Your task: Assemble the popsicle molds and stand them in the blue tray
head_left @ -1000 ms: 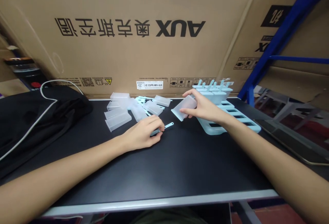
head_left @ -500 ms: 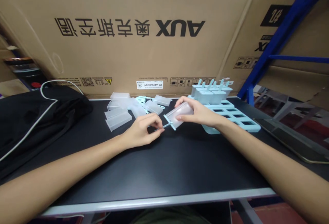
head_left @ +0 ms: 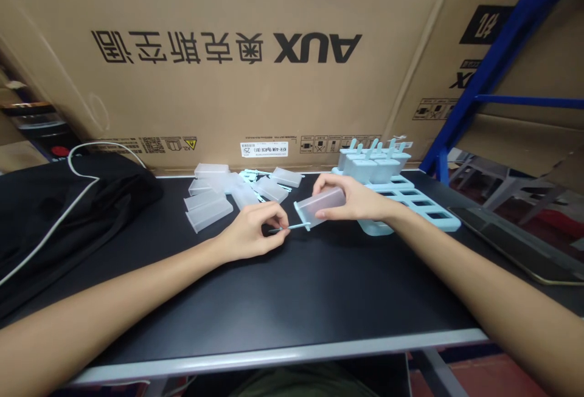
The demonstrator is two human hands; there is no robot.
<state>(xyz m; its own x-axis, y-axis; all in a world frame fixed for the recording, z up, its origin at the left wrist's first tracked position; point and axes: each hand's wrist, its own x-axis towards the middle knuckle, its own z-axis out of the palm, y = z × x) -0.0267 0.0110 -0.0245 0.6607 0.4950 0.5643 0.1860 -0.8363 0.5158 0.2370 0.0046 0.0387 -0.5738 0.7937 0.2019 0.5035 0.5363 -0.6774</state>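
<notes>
bench [head_left: 292, 300]: black top, bare along the near edge, both forearms reaching across it.

left hand [head_left: 249, 236]: curled, thumb and forefinger pinching the handle end of a thin pale blue stick [head_left: 292, 226], which lies nearly level and points right.

right hand [head_left: 360, 199]: wrapped over a frosted mould cup [head_left: 319, 205], held on its side above the bench with its lid end facing left. the stick meets that blue lid; whether it is fully seated cannot be told.

handling, judged: cup looks light, thin-walled and smooth, likely to flex or slip if squeezed hard; best held across its broad flat faces, as it is. stick looks slender and bendable, so a grip close to the lid would steady it better than at the tip.

beyond: pale blue tray [head_left: 410, 208] with open slots just right of the right hand, several filled moulds [head_left: 376, 163] standing at its far end. loose cups [head_left: 214, 202] lie grouped to the left, spare sticks [head_left: 250, 174] behind them. black cloth [head_left: 59, 208] at far left, cardboard carton [head_left: 228, 50] behind.
</notes>
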